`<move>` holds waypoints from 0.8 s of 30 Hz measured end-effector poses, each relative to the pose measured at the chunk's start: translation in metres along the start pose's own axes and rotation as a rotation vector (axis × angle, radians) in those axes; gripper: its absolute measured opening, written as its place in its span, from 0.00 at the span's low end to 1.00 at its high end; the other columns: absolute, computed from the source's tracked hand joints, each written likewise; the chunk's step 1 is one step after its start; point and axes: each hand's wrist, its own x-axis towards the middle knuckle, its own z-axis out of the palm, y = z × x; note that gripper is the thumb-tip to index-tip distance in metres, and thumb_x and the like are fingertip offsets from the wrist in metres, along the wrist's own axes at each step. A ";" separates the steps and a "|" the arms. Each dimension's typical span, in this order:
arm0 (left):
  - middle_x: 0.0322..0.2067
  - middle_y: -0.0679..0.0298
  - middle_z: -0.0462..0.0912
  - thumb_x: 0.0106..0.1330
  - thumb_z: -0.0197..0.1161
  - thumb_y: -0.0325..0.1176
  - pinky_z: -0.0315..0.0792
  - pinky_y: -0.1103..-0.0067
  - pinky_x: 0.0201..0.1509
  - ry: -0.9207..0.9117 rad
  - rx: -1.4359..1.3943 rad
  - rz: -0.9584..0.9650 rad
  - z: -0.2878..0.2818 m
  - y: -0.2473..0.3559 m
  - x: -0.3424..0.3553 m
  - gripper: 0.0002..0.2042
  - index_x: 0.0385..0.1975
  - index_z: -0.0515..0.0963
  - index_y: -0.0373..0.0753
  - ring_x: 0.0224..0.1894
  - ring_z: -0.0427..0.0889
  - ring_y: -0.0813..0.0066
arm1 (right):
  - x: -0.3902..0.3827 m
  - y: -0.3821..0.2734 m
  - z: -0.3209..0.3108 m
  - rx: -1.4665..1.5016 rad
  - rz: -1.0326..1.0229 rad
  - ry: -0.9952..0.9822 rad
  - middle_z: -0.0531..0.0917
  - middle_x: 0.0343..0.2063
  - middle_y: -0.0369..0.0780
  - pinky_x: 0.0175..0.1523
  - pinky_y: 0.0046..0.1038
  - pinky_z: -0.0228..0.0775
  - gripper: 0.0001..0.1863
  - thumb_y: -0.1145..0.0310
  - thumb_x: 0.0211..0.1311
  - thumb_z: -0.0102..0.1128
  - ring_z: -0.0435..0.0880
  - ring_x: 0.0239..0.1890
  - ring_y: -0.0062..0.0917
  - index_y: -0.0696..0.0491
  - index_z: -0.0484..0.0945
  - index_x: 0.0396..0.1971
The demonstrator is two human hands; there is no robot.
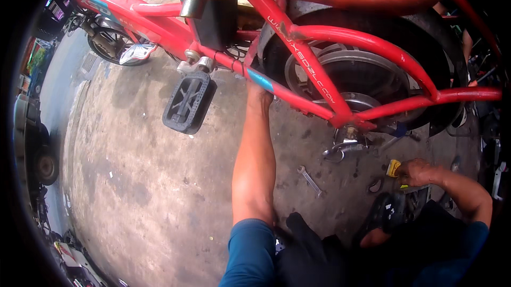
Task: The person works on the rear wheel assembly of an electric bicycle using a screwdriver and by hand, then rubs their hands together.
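A red bicycle frame (314,74) stretches across the upper view, with a rear wheel (346,63) and a black pedal (185,103). My left hand (260,95) reaches up behind the lower frame tube, its fingers hidden by the bicycle. Down at the right, my right hand (417,171) has curled fingers at a small yellow object (394,168) near the ground; what exactly they grip is unclear. An open-end wrench (311,180) lies on the concrete between my arms. A metal stand with a spring (346,148) shows under the rear hub.
The concrete floor (128,154) meets a road (58,90) at the left, where a dark vehicle wheel (45,164) stands. A dark tool (391,142) lies under the rear wheel. Part of another person's arm (466,42) shows behind the bicycle at the right.
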 end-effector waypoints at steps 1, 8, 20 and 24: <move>0.46 0.62 0.73 0.65 0.49 0.31 0.68 0.74 0.53 0.002 0.003 0.006 -0.005 0.001 0.005 0.15 0.51 0.67 0.36 0.48 0.73 0.71 | 0.001 0.001 0.001 -0.018 0.008 -0.035 0.77 0.42 0.47 0.52 0.38 0.64 0.20 0.60 0.53 0.55 0.75 0.45 0.41 0.52 0.73 0.46; 0.52 0.61 0.70 0.64 0.50 0.34 0.64 0.72 0.59 -0.059 -0.092 0.047 0.001 0.006 -0.009 0.19 0.54 0.64 0.36 0.53 0.70 0.66 | 0.000 -0.005 -0.004 0.072 -0.035 0.041 0.77 0.40 0.46 0.52 0.36 0.64 0.20 0.59 0.51 0.55 0.74 0.46 0.41 0.53 0.75 0.43; 0.22 0.70 0.70 0.62 0.56 0.35 0.65 0.81 0.28 0.302 0.745 0.456 -0.023 -0.008 -0.030 0.07 0.28 0.71 0.38 0.24 0.69 0.80 | 0.015 -0.006 0.017 0.034 -0.135 0.070 0.77 0.39 0.49 0.51 0.38 0.65 0.22 0.58 0.51 0.55 0.74 0.46 0.42 0.55 0.72 0.44; 0.18 0.66 0.70 0.65 0.51 0.36 0.65 0.78 0.21 0.257 0.633 0.034 -0.003 0.016 -0.070 0.09 0.34 0.70 0.35 0.18 0.67 0.78 | 0.005 -0.045 -0.014 0.031 -0.089 -0.034 0.76 0.40 0.48 0.50 0.38 0.65 0.20 0.58 0.54 0.54 0.74 0.45 0.43 0.55 0.73 0.42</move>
